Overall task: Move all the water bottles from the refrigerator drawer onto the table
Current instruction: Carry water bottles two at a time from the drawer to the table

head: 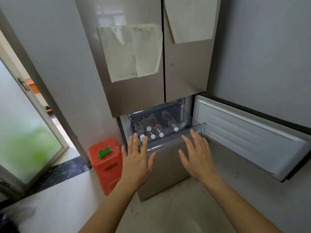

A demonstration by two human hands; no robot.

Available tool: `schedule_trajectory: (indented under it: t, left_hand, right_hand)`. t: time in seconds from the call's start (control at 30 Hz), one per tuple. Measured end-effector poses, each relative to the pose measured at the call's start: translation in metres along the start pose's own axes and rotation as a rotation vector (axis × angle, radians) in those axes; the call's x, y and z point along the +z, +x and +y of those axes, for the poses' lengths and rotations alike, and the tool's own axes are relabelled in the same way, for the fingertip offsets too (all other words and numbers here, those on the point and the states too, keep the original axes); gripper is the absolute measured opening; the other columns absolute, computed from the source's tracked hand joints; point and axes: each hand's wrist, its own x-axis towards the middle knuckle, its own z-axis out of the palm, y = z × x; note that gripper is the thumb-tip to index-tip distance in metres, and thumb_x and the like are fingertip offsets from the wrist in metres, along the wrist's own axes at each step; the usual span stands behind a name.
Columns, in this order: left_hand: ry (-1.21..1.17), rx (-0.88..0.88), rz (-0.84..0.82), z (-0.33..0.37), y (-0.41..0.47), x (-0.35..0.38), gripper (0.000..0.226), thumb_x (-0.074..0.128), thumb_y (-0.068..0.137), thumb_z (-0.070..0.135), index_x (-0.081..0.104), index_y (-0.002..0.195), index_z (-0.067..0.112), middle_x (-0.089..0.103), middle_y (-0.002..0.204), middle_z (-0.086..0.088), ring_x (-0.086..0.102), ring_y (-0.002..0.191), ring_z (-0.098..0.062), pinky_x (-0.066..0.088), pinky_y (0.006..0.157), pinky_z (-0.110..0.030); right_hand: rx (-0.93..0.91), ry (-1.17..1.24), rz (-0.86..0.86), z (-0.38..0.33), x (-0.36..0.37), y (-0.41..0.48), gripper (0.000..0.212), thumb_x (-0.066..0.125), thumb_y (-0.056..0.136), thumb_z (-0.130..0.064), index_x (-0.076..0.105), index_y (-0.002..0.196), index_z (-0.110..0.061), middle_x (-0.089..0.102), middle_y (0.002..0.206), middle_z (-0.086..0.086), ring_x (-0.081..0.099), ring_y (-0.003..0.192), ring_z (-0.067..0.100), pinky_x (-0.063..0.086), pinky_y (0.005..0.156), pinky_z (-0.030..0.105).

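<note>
- Left hand (137, 158): palm down, fingers straight and spread, holding nothing; fingertips lie over the near left corner of the drawer. Whether they touch it cannot be told.
- Right hand (196, 157): palm down, fingers straight and spread, holding nothing; fingertips reach the drawer's front rim. Contact cannot be told.
- Red plastic stool (107, 165): stands on the floor just left of the refrigerator, with a green scrap (104, 153) on top.
- Drawer (196, 129): clear plastic, pulled out of the refrigerator's lower compartment, beyond both hands.
- Water bottles (155, 126): five white caps show. All lie on their sides inside the drawer, caps toward the camera, red labels. Four are bunched at the left side.
- Lone bottle (169, 121): lies apart from the four, toward the drawer's middle.
- Lower door (244, 137): swung open to the right, white inner lining showing.
- Upper doors (134, 98): two, closed, with a pale paper sheet (131, 51) on the left one and another (190, 17) on the right one.
- Frosted glass door (25, 132): at far left, ajar.
</note>
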Motion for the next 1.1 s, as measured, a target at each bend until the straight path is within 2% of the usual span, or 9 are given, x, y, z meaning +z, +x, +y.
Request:
schedule_trajectory:
  t: [0.13, 0.3, 0.4, 0.57, 0.7, 0.87, 0.97, 1.1]
  left_hand:
    - [-0.032, 0.043, -0.059, -0.008, 0.073, 0.021, 0.073, 0.006, 0.095, 0.067, -0.005, 0.157, 0.031, -0.019, 0.164, -0.006, -0.023, 0.149, -0.024, -0.002, 0.122, -0.053]
    - [-0.092, 0.067, -0.119, -0.002, 0.141, 0.056, 0.069, 0.017, 0.098, 0.063, 0.009, 0.157, 0.028, -0.006, 0.166, -0.009, -0.010, 0.152, -0.026, 0.002, 0.121, -0.052]
    - [-0.094, 0.091, -0.164, 0.006, 0.178, 0.082, 0.068, 0.018, 0.099, 0.063, 0.011, 0.157, 0.029, -0.003, 0.166, -0.009, -0.005, 0.153, -0.027, 0.005, 0.121, -0.052]
    - [-0.130, 0.036, -0.218, 0.018, 0.225, 0.127, 0.067, 0.022, 0.100, 0.062, 0.013, 0.157, 0.029, 0.001, 0.166, -0.010, -0.002, 0.152, -0.027, 0.009, 0.121, -0.051]
    - [-0.080, -0.078, -0.287, 0.031, 0.259, 0.157, 0.066, 0.026, 0.100, 0.061, 0.018, 0.156, 0.028, 0.009, 0.164, -0.013, 0.007, 0.151, -0.031, 0.016, 0.120, -0.053]
    - [-0.072, -0.198, -0.465, 0.051, 0.294, 0.191, 0.064, 0.031, 0.100, 0.057, 0.020, 0.155, 0.025, 0.013, 0.163, -0.013, 0.015, 0.149, -0.032, 0.023, 0.117, -0.053]
    - [-0.134, -0.279, -0.558, 0.061, 0.306, 0.211, 0.064, 0.041, 0.099, 0.052, 0.025, 0.153, 0.023, 0.026, 0.157, -0.015, 0.029, 0.142, -0.035, 0.034, 0.112, -0.047]
    - [-0.205, -0.342, -0.645, 0.064, 0.312, 0.237, 0.065, 0.049, 0.098, 0.048, 0.026, 0.153, 0.020, 0.031, 0.153, -0.016, 0.035, 0.137, -0.036, 0.036, 0.110, -0.038]
  right_hand:
    - [0.043, -0.023, -0.030, 0.013, 0.023, 0.061, 0.062, 0.047, 0.099, -0.048, 0.030, 0.155, -0.025, 0.015, 0.166, 0.011, 0.013, 0.153, 0.027, 0.007, 0.122, 0.044]
    - [0.108, -0.020, -0.079, 0.046, 0.045, 0.111, 0.060, 0.045, 0.100, -0.048, 0.034, 0.153, -0.023, 0.020, 0.164, 0.012, 0.016, 0.152, 0.028, 0.009, 0.122, 0.044]
    - [0.127, -0.005, -0.089, 0.072, 0.060, 0.143, 0.058, 0.051, 0.099, -0.043, 0.042, 0.150, -0.018, 0.031, 0.159, 0.015, 0.027, 0.148, 0.031, 0.020, 0.121, 0.048]
    - [0.067, 0.012, -0.107, 0.116, 0.099, 0.203, 0.050, 0.063, 0.094, -0.036, 0.056, 0.137, -0.013, 0.051, 0.145, 0.016, 0.048, 0.134, 0.034, 0.038, 0.109, 0.047]
    - [-0.001, 0.038, -0.274, 0.152, 0.134, 0.251, 0.049, 0.058, 0.094, -0.041, 0.052, 0.138, -0.021, 0.050, 0.142, 0.009, 0.049, 0.128, 0.026, 0.043, 0.103, 0.039]
    - [-0.057, 0.069, -0.559, 0.192, 0.170, 0.299, 0.053, 0.053, 0.095, -0.044, 0.043, 0.143, -0.023, 0.048, 0.142, 0.009, 0.050, 0.125, 0.028, 0.048, 0.097, 0.038]
    - [-0.093, 0.044, -0.714, 0.205, 0.191, 0.318, 0.056, 0.054, 0.095, -0.040, 0.039, 0.147, -0.023, 0.045, 0.145, 0.011, 0.050, 0.126, 0.033, 0.048, 0.098, 0.042]
    - [-0.159, 0.075, -0.876, 0.206, 0.219, 0.330, 0.061, 0.056, 0.094, -0.030, 0.033, 0.151, -0.028, 0.041, 0.150, 0.011, 0.051, 0.126, 0.035, 0.049, 0.095, 0.043]
